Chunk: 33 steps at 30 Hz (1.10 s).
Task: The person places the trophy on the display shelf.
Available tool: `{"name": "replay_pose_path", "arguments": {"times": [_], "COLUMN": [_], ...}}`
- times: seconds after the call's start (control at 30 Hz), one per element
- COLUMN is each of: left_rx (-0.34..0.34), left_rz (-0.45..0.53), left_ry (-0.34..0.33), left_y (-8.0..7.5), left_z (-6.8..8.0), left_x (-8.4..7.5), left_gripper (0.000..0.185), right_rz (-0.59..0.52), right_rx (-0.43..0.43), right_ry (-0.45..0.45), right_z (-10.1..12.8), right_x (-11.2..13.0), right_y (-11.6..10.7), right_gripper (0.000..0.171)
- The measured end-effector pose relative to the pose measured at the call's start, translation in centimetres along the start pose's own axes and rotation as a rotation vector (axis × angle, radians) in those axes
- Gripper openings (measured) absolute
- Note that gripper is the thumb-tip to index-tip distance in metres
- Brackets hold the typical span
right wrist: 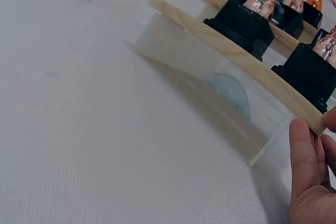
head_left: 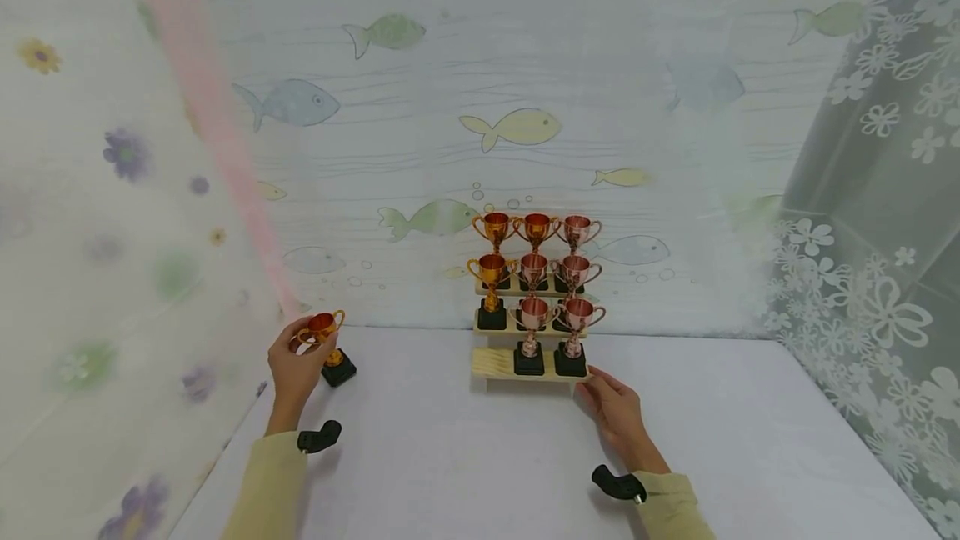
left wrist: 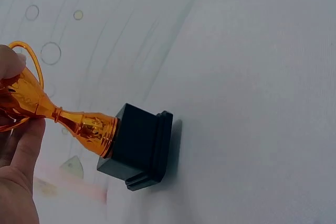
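My left hand (head_left: 303, 342) grips the cup of an orange trophy (head_left: 324, 330) at the table's far left. The trophy is tilted, with its black base (left wrist: 139, 148) down at the white cloth. In the left wrist view my fingers (left wrist: 18, 150) curl round the cup and handle. A wooden stepped stand (head_left: 495, 363) at the middle back carries several copper and orange trophies (head_left: 535, 269); the left spot on its lowest step is bare. My right hand (head_left: 597, 386) lies flat with straight fingers (right wrist: 303, 156) touching the lowest step's right corner (right wrist: 220, 51).
A white cloth (head_left: 465, 457) covers the table. A fish-patterned backdrop (head_left: 517, 127) stands close behind the stand. Flowered curtains hang at the left (head_left: 112, 190) and right (head_left: 885, 273). Open cloth lies in front of the stand and between my hands.
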<state>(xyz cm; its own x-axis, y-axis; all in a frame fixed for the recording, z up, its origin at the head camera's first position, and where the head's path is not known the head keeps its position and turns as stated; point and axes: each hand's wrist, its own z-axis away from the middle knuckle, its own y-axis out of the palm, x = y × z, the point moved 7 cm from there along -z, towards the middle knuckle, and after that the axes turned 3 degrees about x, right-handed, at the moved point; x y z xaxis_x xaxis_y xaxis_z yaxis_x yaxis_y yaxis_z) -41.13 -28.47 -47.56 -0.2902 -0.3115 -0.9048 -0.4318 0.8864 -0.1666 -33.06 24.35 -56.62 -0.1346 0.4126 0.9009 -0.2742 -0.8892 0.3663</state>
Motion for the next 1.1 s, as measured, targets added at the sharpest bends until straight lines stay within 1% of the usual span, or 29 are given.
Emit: {"name": "replay_pose_path", "arguments": {"times": [0.13, 0.27, 0.37, 0.47, 0.6, 0.67, 0.77, 0.93, 1.1], "left_rx": [0.056, 0.146, 0.217, 0.289, 0.374, 0.409, 0.451, 0.511, 0.536], "left_rz": [0.023, 0.089, 0.157, 0.198, 0.21, 0.214, 0.227, 0.262, 0.276], "left_ry": [0.016, 0.019, 0.032, 0.074, 0.133, 0.148, 0.156, 0.151, 0.136], "left_y": [1.1, 3.0, 4.7, 6.7, 9.5, 10.9, 12.8, 15.7, 18.0], "left_z": [0.1, 0.5, 1.2, 2.0, 3.3, 3.9, 4.8, 6.0, 6.5], "left_x": [-1.3, -3.0, -4.7, -6.6, -8.8, -9.7, -10.8, -12.2, -12.6], "left_gripper": [0.049, 0.051, 0.051, 0.05, 0.048, 0.048, 0.047, 0.048, 0.049], "right_rz": [-0.009, -0.016, -0.013, -0.009, -0.015, -0.024, -0.028, -0.026, -0.027], "right_rx": [-0.001, -0.003, -0.005, 0.002, 0.003, -0.005, -0.001, 0.002, 0.004], "right_ry": [-0.008, -0.012, -0.008, -0.006, -0.003, -0.003, -0.003, 0.003, 0.007], "right_z": [-0.1, -0.1, 0.0, 0.1, 0.0, 0.0, -0.2, -0.2, -0.1], "right_x": [0.0, 0.0, 0.1, 0.2, 0.1, 0.1, 0.1, 0.0, 0.1], "right_y": [-0.1, -0.1, -0.1, -0.1, 0.1, 0.1, 0.1, 0.1, 0.1], "right_gripper": [0.051, 0.051, 0.052, 0.053, 0.053, 0.052, 0.052, 0.051, 0.051]}}
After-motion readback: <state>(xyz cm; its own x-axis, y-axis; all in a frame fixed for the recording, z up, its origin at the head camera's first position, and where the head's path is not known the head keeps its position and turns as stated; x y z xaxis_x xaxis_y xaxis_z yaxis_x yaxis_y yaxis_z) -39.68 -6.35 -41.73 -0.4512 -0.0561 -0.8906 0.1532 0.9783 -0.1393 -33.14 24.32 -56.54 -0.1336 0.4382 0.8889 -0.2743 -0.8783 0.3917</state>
